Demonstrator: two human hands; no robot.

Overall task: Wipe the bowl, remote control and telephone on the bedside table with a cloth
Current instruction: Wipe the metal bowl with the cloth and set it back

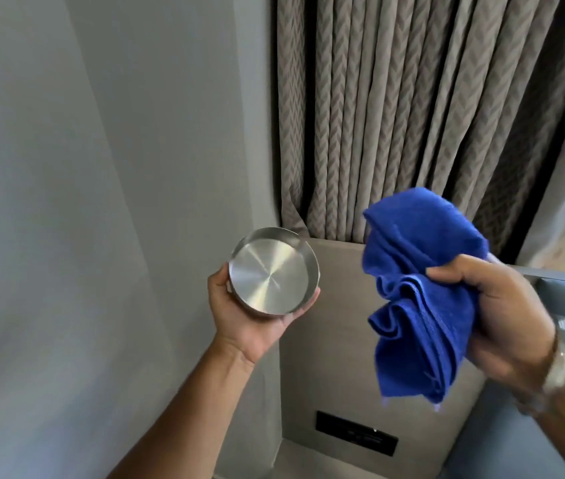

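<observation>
My left hand (244, 318) holds a shallow round steel bowl (269, 271) up in the air, its shiny inside tilted toward me. My right hand (502, 316) grips a bunched blue cloth (419, 292), which hangs in folds below and stands up above the fingers. Cloth and bowl are apart, with a gap between them. A metal watch sits on my right wrist. The remote control, the telephone and the bedside table top are out of view.
A grey wall (101, 202) fills the left side. Patterned beige curtains (412, 115) hang behind. A beige padded panel (336, 340) stands below them, with a black switch plate (357, 432) low on it. A blue-grey headboard edge (557, 292) is at the right.
</observation>
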